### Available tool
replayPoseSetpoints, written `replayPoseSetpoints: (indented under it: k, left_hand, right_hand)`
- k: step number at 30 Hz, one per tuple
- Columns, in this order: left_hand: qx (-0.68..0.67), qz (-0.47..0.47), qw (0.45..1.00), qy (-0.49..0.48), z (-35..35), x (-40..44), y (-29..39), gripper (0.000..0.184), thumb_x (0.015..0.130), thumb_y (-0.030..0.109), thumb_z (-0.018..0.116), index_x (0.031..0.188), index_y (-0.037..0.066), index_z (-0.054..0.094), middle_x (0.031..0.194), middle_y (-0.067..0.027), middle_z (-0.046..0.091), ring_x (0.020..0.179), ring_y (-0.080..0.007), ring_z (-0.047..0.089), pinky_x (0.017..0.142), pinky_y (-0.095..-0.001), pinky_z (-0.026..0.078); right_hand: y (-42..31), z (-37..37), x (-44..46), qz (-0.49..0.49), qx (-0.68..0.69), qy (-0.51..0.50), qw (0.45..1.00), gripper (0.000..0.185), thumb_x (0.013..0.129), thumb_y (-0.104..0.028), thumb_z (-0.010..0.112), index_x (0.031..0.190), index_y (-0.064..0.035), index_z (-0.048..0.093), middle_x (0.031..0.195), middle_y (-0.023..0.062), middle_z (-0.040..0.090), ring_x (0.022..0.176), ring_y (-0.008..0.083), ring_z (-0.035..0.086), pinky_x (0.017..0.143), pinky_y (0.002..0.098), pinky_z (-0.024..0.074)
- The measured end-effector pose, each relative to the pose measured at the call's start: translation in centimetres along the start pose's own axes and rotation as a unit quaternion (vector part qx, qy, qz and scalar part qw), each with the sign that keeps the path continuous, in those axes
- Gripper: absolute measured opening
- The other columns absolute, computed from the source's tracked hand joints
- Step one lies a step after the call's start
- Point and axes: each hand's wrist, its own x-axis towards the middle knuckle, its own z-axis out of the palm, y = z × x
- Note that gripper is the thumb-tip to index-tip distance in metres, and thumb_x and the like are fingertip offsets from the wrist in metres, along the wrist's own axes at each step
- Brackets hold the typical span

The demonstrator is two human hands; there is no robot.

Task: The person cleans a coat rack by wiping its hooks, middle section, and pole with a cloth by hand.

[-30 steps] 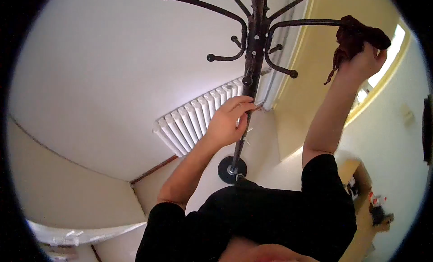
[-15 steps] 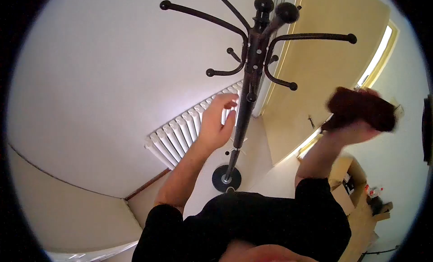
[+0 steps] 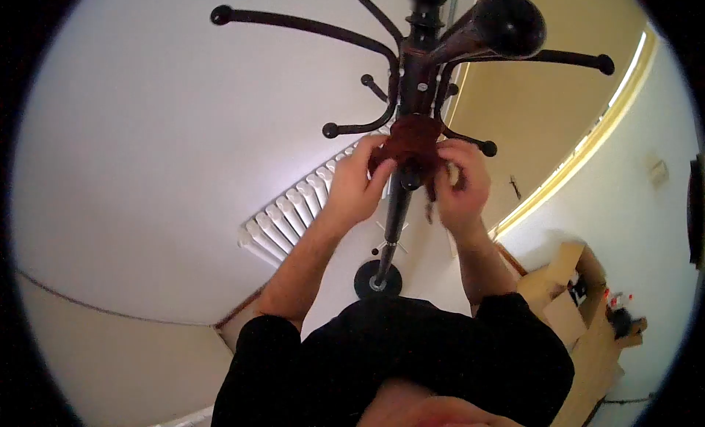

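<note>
A dark coat stand (image 3: 416,82) with curved, ball-tipped hooks rises in front of me. Against its pole, just behind a small lower hook, lies a dark red cloth (image 3: 415,137). My left hand (image 3: 361,179) pinches the cloth's left edge between thumb and fingers. On the other side, my right hand (image 3: 463,181) has its fingers curled onto the right edge. How far the cloth goes round the pole is hidden.
A white radiator (image 3: 286,218) runs along the wall behind the stand, whose round black base (image 3: 378,280) rests on the floor. A yellowish door (image 3: 543,96) is behind to the right. An open cardboard box (image 3: 562,287) stands at lower right.
My right hand has brought the dark red cloth from the right over to the pole. My left hand, empty before, has closed on the cloth's left edge.
</note>
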Motion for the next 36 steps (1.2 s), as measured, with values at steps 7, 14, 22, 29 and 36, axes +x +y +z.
replayPoseSetpoints:
  k: [7,14,22,29,36]
  left_hand:
    - [-0.290,-0.067,0.944,-0.140,-0.5,-2.3,1.2,0.036,0.097,0.001,0.052,0.126,0.000,0.032,0.100,-0.0180,0.067,0.086,-0.0173,0.066,0.074,-0.0321,0.053]
    - [-0.317,-0.003,0.925,-0.207,-1.3,-3.8,2.6,0.054,0.088,0.002,0.062,0.130,-0.001,0.027,0.098,-0.0173,0.066,0.085,-0.0188,0.066,0.070,-0.0318,0.052]
    - [-0.340,-0.109,0.904,-0.236,-2.1,-3.1,4.1,0.051,0.091,0.006,0.066,0.127,0.001,0.030,0.082,-0.0109,0.065,0.069,-0.0153,0.062,0.061,-0.0286,0.049]
    - [-0.386,-0.124,0.895,-0.188,-2.0,-1.8,3.0,0.046,0.090,0.003,0.064,0.126,0.003,0.035,0.085,-0.0115,0.065,0.066,-0.0136,0.059,0.058,-0.0280,0.048]
    - [-0.121,0.281,0.952,-0.017,-4.9,-1.8,4.2,0.046,0.074,0.000,0.077,0.116,0.006,0.060,0.118,-0.0205,0.061,0.100,-0.0318,0.064,0.082,-0.0365,0.054]
  right_hand:
    - [-3.5,1.7,-3.4,0.240,0.224,-0.026,0.944,0.038,0.088,0.011,0.050,0.124,-0.0016,0.045,0.114,0.0130,0.060,0.106,0.0185,0.061,0.093,0.0320,0.0501]
    - [-7.1,1.2,-3.5,0.215,0.294,0.050,0.930,0.060,0.088,0.010,0.050,0.142,-0.0028,0.028,0.135,0.0168,0.052,0.126,0.0255,0.054,0.105,0.0390,0.0457]
    - [-8.3,-0.6,-3.7,0.056,-0.079,-0.012,0.995,0.056,0.074,0.011,0.061,0.127,-0.0040,0.051,0.126,0.0195,0.052,0.116,0.0331,0.054,0.101,0.0439,0.0440]
    - [-8.2,0.5,-1.3,-0.029,-0.092,-0.045,0.994,0.045,0.072,0.012,0.065,0.114,-0.0037,0.060,0.129,0.0223,0.046,0.119,0.0372,0.051,0.099,0.0426,0.0456]
    - [-12.9,-0.1,-1.0,0.107,0.017,0.038,0.993,0.039,0.075,-0.001,0.076,0.110,0.0051,0.060,0.128,0.0232,0.053,0.110,0.0317,0.059,0.091,0.0375,0.0497]
